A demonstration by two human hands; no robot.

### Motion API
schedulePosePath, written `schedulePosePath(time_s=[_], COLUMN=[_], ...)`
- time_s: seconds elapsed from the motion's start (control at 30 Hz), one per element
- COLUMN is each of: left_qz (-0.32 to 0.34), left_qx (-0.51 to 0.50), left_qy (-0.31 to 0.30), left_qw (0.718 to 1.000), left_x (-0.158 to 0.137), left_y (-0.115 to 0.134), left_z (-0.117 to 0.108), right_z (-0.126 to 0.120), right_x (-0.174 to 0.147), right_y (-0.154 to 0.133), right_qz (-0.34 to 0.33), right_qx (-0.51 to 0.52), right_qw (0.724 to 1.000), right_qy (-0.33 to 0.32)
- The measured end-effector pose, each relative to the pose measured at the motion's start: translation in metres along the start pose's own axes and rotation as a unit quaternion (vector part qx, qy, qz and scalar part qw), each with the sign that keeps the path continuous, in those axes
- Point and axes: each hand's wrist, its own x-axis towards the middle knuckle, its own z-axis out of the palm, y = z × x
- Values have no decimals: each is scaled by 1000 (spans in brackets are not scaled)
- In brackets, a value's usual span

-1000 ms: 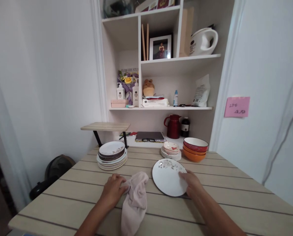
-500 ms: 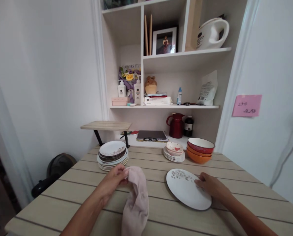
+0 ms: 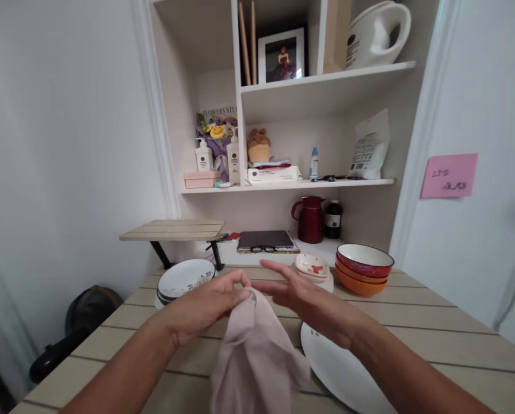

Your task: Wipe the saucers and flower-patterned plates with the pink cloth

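Observation:
A pale pink cloth [image 3: 257, 356] hangs from the fingertips of my left hand [image 3: 209, 302], which pinches its top edge. My right hand [image 3: 309, 296] has its fingers stretched out, close beside the left fingertips and the top of the cloth. Whether it touches the cloth I cannot tell. Below my right wrist, a white oval plate [image 3: 343, 368] lies flat on the table, partly covered by the forearm; most of its flower print is hidden.
A stack of plates [image 3: 183, 276] stands at the left, by a small raised wooden shelf [image 3: 175, 230]. Farther back are small dishes [image 3: 312, 265] on plates and a stack of bowls [image 3: 363, 270]. A red jug [image 3: 311, 221] and a closed laptop [image 3: 266, 239] sit behind the table.
My right hand has left the oval plate and moved left to the cloth. My left hand has raised the cloth slightly and shifted right. The camera view has tilted and moved closer.

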Motion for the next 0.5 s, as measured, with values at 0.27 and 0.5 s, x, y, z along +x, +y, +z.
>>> schedulePosePath(time_s=[0.27,0.5], left_qz=[79,169], left_qx=[295,438], left_qy=[165,155], left_qw=[938,869], left_x=[14,-32], left_y=[67,47], left_z=[-36,-17], right_z=[-12,-5], right_x=[22,-13], right_y=[-17,-10], right_qz=[65,-79], right_qx=[-92,-453], right_qw=[993,869], right_qy=[-32,185])
